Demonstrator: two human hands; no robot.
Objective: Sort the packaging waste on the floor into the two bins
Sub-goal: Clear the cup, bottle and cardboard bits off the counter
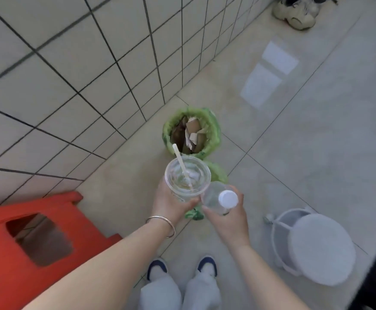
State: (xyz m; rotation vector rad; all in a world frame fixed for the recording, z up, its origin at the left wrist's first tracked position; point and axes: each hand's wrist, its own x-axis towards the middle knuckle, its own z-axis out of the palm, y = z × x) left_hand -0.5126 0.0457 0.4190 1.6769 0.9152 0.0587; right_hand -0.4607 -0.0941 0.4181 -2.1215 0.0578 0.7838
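Observation:
My left hand [168,203] grips a clear plastic cup [187,176] with a lid and a pale straw. My right hand [229,217] holds a clear plastic bottle [216,199] with a white cap, right beside the cup. Both are held above a bin with a green liner [218,174], which they mostly hide. Just beyond it stands a second green-lined bin [214,128] by the wall, holding brown cardboard and paper scraps.
A red plastic stool [26,240] stands at lower left against the tiled wall [71,63]. A white round stool [316,249] is at lower right. Pale shoes [296,14] lie at the far top right. My feet [182,267] are below the hands.

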